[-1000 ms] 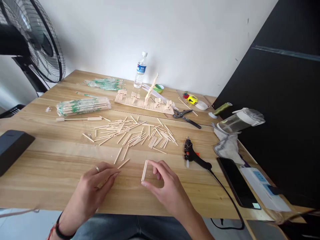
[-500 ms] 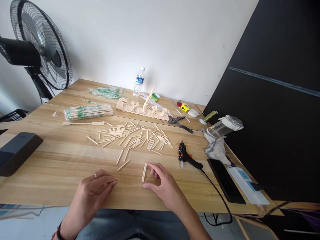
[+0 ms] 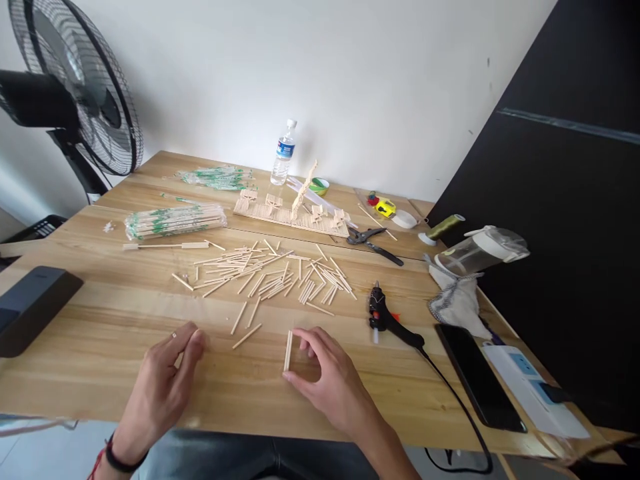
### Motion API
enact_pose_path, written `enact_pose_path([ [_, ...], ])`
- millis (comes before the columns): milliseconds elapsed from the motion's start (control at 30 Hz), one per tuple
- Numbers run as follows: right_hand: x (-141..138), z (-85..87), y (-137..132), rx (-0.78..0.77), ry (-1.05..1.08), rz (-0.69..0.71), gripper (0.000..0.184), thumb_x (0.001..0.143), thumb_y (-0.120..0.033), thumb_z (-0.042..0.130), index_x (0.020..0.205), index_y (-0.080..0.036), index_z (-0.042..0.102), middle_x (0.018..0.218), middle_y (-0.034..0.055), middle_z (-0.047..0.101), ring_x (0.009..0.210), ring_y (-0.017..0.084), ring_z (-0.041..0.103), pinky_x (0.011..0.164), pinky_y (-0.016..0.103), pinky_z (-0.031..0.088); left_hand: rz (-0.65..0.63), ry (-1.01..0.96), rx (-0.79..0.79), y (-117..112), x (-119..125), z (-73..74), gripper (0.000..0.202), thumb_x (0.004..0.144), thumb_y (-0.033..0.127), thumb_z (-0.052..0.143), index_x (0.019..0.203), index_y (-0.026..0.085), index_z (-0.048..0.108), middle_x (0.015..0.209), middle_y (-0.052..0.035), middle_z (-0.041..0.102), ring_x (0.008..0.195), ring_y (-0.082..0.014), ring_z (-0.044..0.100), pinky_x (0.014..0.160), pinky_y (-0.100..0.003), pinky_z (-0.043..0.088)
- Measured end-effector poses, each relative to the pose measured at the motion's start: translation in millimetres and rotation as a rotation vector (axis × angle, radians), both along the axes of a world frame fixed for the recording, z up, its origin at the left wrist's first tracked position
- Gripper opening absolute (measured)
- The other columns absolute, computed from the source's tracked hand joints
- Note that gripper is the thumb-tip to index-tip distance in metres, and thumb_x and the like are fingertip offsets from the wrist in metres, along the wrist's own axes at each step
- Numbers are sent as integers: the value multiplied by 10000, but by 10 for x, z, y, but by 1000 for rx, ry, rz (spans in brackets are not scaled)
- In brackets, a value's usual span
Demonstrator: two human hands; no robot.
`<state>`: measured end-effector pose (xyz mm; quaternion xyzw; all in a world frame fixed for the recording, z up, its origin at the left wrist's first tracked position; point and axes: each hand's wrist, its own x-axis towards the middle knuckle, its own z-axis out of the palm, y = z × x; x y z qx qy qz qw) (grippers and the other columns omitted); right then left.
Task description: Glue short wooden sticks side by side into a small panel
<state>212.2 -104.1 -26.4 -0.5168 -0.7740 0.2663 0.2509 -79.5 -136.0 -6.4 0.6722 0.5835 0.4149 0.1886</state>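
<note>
My right hand (image 3: 327, 377) rests on the wooden table (image 3: 100, 347) with thumb and index finger at the two ends of a short pair of cut sticks (image 3: 288, 350), pinching it lengthwise. My left hand (image 3: 163, 377) lies on the table to the left, fingers loosely together and stretched forward, holding nothing; it wears a ring. Three loose short sticks (image 3: 246, 325) lie between the hands. Beyond them spreads a scatter of several cut sticks (image 3: 270, 270).
A black glue gun (image 3: 387, 317) with cord lies right of the sticks. A phone (image 3: 473, 377), power strip (image 3: 530, 380), cloth (image 3: 457, 300), jar (image 3: 483, 250), pliers (image 3: 373, 240), stick model (image 3: 293, 210), water bottle (image 3: 283, 153), wrapped chopstick bundles (image 3: 173, 220), black box (image 3: 30, 307) and fan (image 3: 65, 87) surround the area.
My left hand has drawn back to the left, away from the loose sticks. My right hand stays on the stick pair. The camera has shifted a little.
</note>
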Motion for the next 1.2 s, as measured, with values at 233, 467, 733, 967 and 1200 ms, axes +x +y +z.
enact_pose_path([
  [233, 127, 103, 71, 49, 71, -53, 527, 863, -180, 787, 1357, -248, 615, 1053, 38, 664, 970, 258, 683, 890, 408, 592, -140, 51, 91, 629, 56, 233, 165, 1046, 271, 657, 1016, 226, 812, 760, 25, 726, 687, -130, 700, 660, -218, 507],
  [467, 169, 241, 275, 159, 116, -7, 630, 925, -221, 815, 1497, -285, 559, 1076, 33, 671, 987, 242, 680, 941, 399, 606, -321, 22, 45, 1220, 231, 240, 189, 990, 315, 687, 914, 216, 830, 825, -7, 796, 703, -153, 696, 675, -249, 495],
  [733, -79, 238, 685, 273, 151, 152, 619, 967, -456, 834, 1508, -290, 584, 1023, 39, 694, 892, 235, 687, 828, 386, 635, -263, -46, -115, 1283, 314, 126, 364, 1065, 356, 483, 763, 204, 620, 606, 32, 573, 563, -145, 493, 557, -255, 367],
  [967, -252, 203, 890, 355, 156, 219, 651, 983, -475, 803, 1556, -304, 546, 1008, 46, 713, 831, 227, 693, 760, 364, 637, -336, -221, -304, 1227, 291, 5, 606, 1102, 581, 436, 668, 189, 595, 566, 32, 508, 532, -125, 452, 523, -242, 375],
  [1200, -337, 55, 864, 396, 162, 203, 623, 1015, -437, 770, 1577, -325, 525, 992, 55, 740, 822, 250, 736, 816, 393, 660, -488, -591, -602, 1191, 368, -19, 375, 896, 535, 817, 913, 163, 772, 818, -35, 726, 741, -165, 621, 684, -247, 486],
])
